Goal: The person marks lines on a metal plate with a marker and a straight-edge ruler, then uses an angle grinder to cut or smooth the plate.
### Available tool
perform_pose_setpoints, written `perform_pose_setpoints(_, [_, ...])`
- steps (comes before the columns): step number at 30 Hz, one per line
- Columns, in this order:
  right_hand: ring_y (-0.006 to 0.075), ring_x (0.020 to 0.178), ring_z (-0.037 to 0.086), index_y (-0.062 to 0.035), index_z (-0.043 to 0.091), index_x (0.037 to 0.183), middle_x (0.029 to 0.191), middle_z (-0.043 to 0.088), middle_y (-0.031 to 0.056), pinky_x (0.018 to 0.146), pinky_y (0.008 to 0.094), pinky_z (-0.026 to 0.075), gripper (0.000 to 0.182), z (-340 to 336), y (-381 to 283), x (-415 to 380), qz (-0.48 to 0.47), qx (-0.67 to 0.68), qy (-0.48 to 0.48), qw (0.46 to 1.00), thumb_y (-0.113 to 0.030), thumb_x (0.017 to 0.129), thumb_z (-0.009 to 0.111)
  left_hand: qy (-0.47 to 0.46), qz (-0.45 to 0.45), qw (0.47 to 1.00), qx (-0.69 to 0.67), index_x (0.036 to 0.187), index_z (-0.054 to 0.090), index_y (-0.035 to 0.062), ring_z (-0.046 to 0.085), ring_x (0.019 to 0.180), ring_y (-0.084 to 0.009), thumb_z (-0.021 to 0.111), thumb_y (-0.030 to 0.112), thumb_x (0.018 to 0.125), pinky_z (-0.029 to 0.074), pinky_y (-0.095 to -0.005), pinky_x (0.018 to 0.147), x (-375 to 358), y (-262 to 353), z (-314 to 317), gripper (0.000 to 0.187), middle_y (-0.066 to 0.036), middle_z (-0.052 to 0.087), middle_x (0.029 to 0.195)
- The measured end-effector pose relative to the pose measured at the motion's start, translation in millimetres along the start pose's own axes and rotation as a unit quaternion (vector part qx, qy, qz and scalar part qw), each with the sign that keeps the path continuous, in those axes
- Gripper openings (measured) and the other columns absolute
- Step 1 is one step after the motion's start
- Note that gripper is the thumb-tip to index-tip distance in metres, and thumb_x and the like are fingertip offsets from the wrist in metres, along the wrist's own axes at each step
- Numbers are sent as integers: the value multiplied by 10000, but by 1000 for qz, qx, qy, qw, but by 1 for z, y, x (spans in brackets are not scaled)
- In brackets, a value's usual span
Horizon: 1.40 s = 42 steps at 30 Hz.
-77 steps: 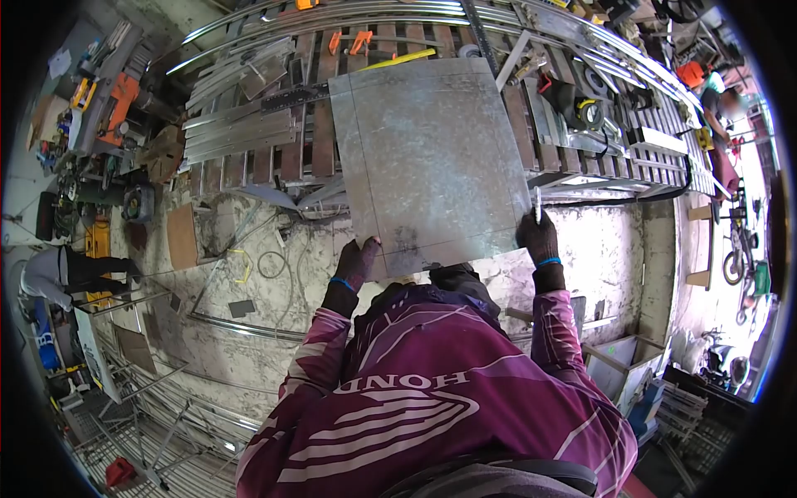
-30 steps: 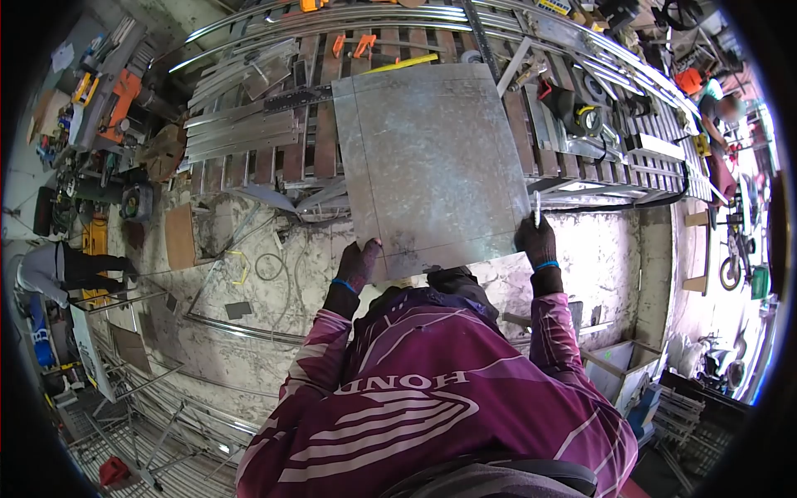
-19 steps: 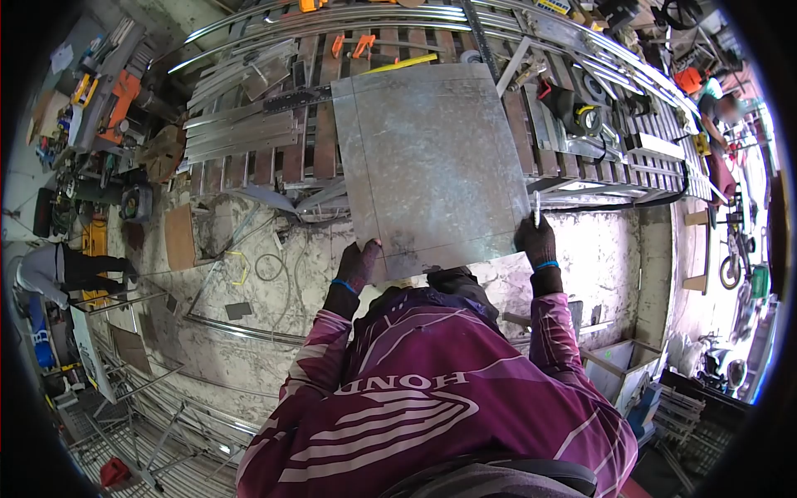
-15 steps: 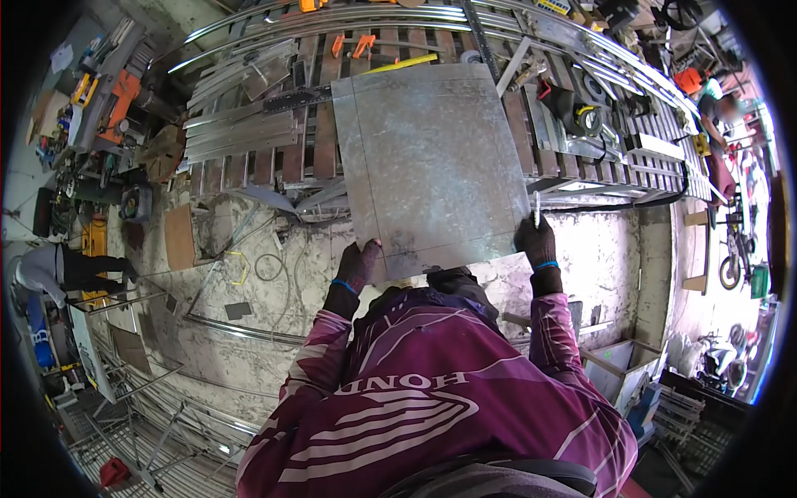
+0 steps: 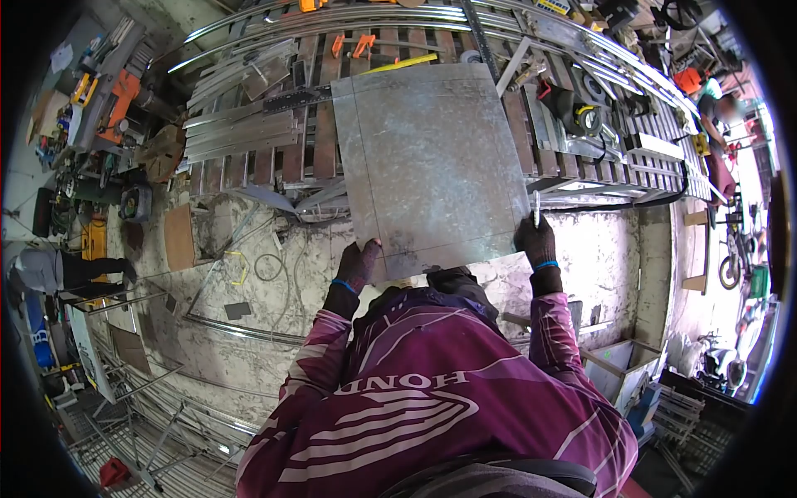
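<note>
A square grey metal sheet (image 5: 432, 158) with scribed lines near its left and lower edges lies on the slatted bench, its near end jutting out towards my body. My left hand (image 5: 359, 264), in a dark fingertip-less glove, is closed on the sheet's near left corner, thumb on top. At the near right corner, my gloved right hand (image 5: 538, 241) grips a slim whitish marker (image 5: 537, 207) that points up, and its fingers rest against the sheet's edge. What the fingers do beneath the sheet is hidden.
Behind the sheet, the slatted bench (image 5: 324, 153) carries a yellow ruler (image 5: 403, 63), a dark square (image 5: 295, 100), orange clamps (image 5: 363, 46) and metal strips (image 5: 241, 133). A grinder-like tool (image 5: 585, 120) lies right. One person (image 5: 41, 270) stands left, another (image 5: 714, 116) far right.
My hands and the metal sheet stay in place. The person at the far left has shifted slightly to the left.
</note>
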State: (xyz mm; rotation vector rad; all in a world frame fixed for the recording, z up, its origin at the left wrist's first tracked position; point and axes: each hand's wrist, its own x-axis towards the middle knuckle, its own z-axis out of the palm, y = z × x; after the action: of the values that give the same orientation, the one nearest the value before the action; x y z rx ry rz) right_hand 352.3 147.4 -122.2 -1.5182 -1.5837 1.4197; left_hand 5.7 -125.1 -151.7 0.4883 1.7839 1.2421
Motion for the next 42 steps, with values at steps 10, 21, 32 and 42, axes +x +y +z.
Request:
perform_pose_setpoints(10, [104,546,490,-102,530,887,670,514,-11,475,286,408,129,-1,6,4,0,4,3,1000,-83,1013,552,4,14,1000,2,1106,707,-42,698,931,-243,659,471,931,517,-385,818,8,-16,-1,544,-136,752,985])
perform_pose_setpoints(21, [106,554,510,-89,548,909,668,525,-8,483,288,423,101,0,0,0,-1,-18,4,1000,-82,1009,551,6,10,999,-39,1116,708,-29,665,916,-199,673,463,932,506,-367,814,7,-19,1,527,-87,740,992])
perform_pose_setpoints(32, [97,559,497,-96,540,896,678,526,-9,487,282,417,117,-1,0,0,4,-4,0,1000,-73,1010,553,2,6,999,-37,1095,710,-25,652,884,-187,678,445,933,502,-361,791,6,-13,1,498,-76,735,976])
perform_pose_setpoints(42, [110,543,497,-75,557,927,670,527,-6,491,301,414,110,4,-7,-4,32,31,15,999,-117,1027,546,2,-24,1000,-7,1069,705,-4,644,858,-160,679,429,929,511,-346,760,-4,13,1,456,-47,710,938])
